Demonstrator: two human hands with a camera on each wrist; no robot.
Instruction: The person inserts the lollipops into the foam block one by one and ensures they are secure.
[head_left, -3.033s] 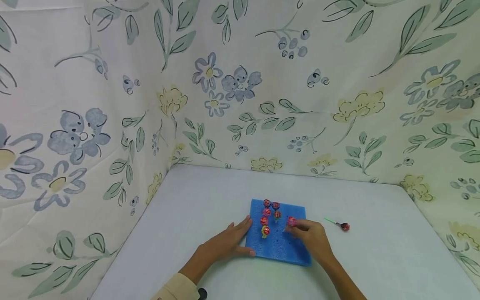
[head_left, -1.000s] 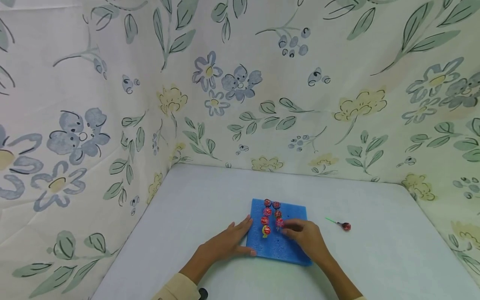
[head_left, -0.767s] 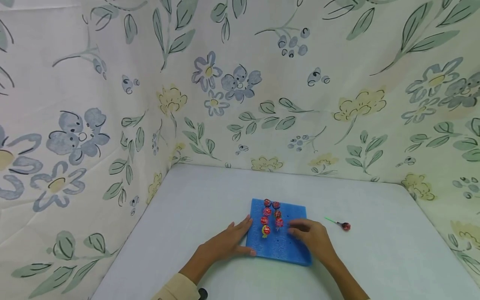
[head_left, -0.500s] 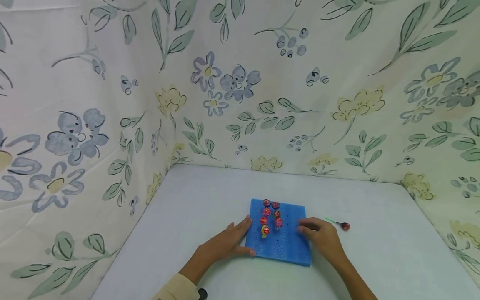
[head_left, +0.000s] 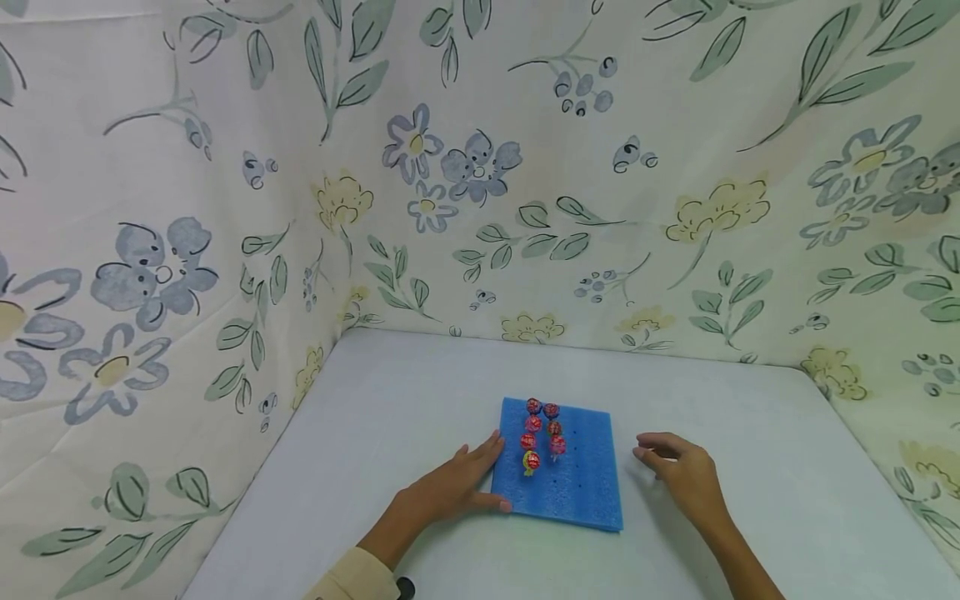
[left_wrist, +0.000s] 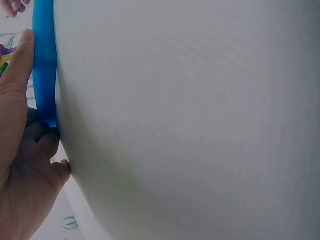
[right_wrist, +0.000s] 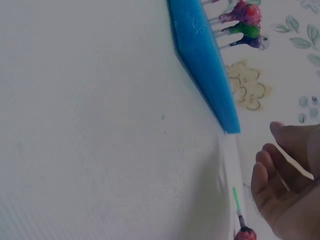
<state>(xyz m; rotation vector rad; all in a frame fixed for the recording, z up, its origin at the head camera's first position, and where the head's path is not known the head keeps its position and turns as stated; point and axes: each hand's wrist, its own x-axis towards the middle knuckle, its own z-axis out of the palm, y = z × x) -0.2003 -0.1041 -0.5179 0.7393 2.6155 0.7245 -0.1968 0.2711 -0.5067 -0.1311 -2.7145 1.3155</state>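
A blue foam block lies on the table with several wrapped lollipops standing in it in two columns. My left hand rests against its left side, thumb at the near left corner, index finger stretched along the edge. Thumb and fingers touch the block in the left wrist view too. My right hand is in the air right of the block, fingers loosely bent, nothing seen between them. Near it lies a loose lollipop with a green stick, seen in the right wrist view; the hand hides it from the head view.
Small holes dot the right and near parts of the block. A white table spreads around it. Floral cloth hangs behind and at the sides.
My right hand has set a pink lollipop into the right column, let go of it and moved right, off the block to the loose lollipop. The left hand has stayed in place.
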